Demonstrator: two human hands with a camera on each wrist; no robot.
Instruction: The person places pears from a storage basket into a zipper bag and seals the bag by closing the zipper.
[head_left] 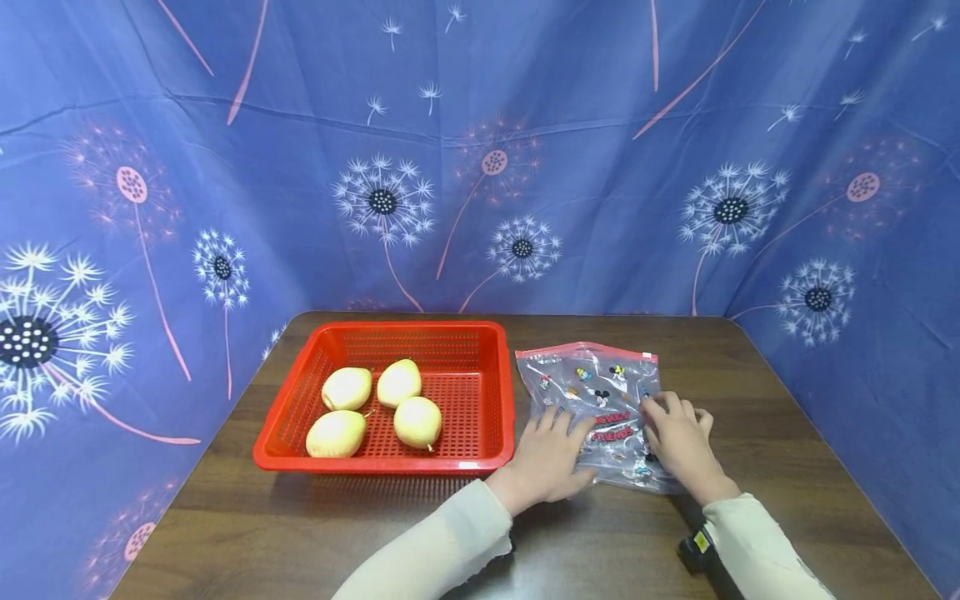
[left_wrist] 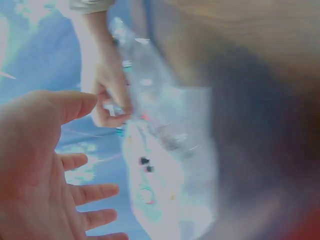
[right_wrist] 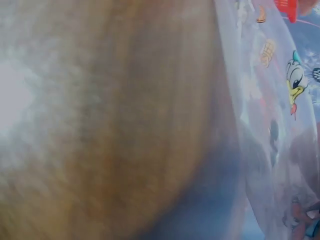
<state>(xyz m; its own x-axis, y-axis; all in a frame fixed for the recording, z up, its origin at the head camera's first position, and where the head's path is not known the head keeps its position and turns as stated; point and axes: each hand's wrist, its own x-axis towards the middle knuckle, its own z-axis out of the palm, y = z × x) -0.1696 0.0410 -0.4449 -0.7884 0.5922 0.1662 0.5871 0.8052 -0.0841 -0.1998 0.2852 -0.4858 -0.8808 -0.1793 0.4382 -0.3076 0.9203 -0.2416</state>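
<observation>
A clear zip bag [head_left: 600,400] with cartoon prints and a red zip strip along its far edge lies on the table. Its printed film [right_wrist: 275,100] also fills the right side of the right wrist view. My left hand [head_left: 549,454] is over the bag's left side, fingers spread and fairly straight; the left wrist view shows this hand [left_wrist: 45,165] with nothing in its palm. At the bag's right edge, my right hand [head_left: 681,437] pinches the film between curled fingers and thumb, as the left wrist view shows beside the hand [left_wrist: 107,85].
Left of the bag stands a red plastic basket [head_left: 497,392] holding several pale yellow pears [head_left: 417,422]. The brown wooden table [head_left: 247,533] is bordered by a blue dandelion-print cloth [head_left: 600,167] at the back and sides.
</observation>
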